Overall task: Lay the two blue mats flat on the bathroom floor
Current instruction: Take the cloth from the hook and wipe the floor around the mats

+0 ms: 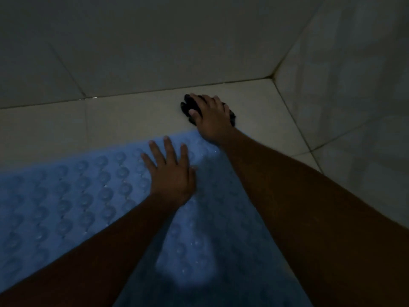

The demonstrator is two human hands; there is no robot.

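step: smoothing blue mat (73, 196) onto floor (132, 116) | left hand (170, 173) fingers spread, pressing mat's far edge | right hand (210, 120) beyond that edge, fingers curled over dark object (188, 105) | second mat unseen | next: likely clear object, fetch second mat

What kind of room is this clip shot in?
Most likely a bathroom or shower corner, dimly lit. The floor and walls are covered in large pale tiles meeting at a corner, and a blue mat studded with suction cups lies on the floor under the left hand.
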